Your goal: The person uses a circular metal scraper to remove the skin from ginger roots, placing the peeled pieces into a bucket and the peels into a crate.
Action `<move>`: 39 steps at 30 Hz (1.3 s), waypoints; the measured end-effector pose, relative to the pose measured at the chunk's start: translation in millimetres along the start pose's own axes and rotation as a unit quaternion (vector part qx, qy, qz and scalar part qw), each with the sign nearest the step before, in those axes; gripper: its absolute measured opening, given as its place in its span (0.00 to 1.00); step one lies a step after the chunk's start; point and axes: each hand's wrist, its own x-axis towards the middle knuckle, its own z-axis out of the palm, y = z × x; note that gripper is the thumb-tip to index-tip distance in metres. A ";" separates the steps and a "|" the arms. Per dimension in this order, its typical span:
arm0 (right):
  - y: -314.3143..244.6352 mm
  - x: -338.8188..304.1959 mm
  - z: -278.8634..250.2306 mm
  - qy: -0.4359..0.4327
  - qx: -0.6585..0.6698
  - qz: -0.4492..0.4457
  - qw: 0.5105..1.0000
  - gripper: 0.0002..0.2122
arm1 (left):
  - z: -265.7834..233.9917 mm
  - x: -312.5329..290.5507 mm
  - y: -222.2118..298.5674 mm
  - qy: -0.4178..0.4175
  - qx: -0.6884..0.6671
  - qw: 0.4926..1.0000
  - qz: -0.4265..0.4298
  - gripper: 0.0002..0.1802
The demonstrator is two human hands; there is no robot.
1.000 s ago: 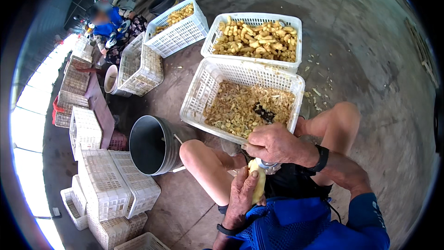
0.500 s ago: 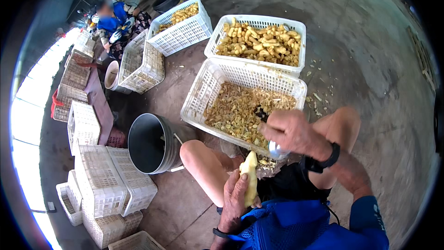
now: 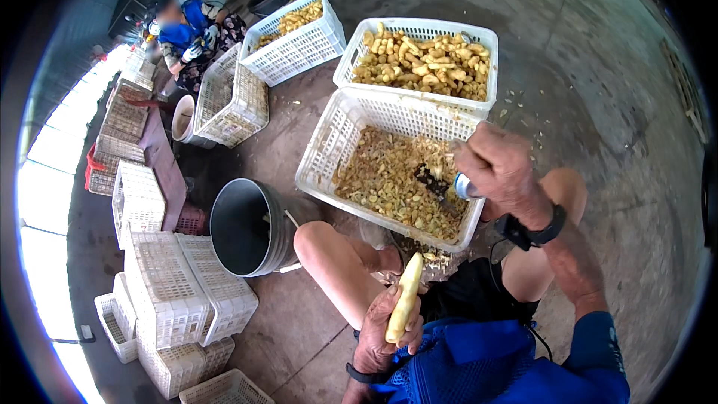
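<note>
My left hand [image 3: 383,322] is wrapped round a pale, peeled piece of ginger [image 3: 407,295], which points up and away from me. My right hand [image 3: 499,168] is closed on a silver and blue can-like piece [image 3: 465,185], over the right side of a white plastic crate [image 3: 318,157]. Its exact kind is partly hidden by the fingers. Brown and yellow ginger peelings [image 3: 381,179] cover the bottom of that crate, with a dark patch among them. Just behind it stands a second white crate [image 3: 490,67], heaped with ginger pieces [image 3: 422,67].
A dark grey bucket [image 3: 239,228] stands by my left knee. Stacked white crates [image 3: 164,284] line the left side. At the far left a person [image 3: 183,34] sits near another crate of ginger [image 3: 299,49]. Scraps lie on the concrete floor [image 3: 598,105].
My right hand has moved up and to the right, away from the ginger, with the can-like piece. In my left hand the ginger has turned and tilted further right.
</note>
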 end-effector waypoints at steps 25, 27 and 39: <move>-17.2 -33.8 37.8 -0.185 0.133 0.028 0.973 0.15 | -1.8 21.8 3.8 0.071 0.130 0.985 0.093 0.24; -24.7 -49.3 46.3 -0.187 0.199 0.031 0.961 0.15 | -4.4 26.0 5.5 0.023 0.047 0.996 0.069 0.24; -12.3 -29.7 27.6 -0.122 0.129 -0.024 0.984 0.13 | -6.7 18.5 3.1 -0.122 -0.211 0.969 -0.030 0.32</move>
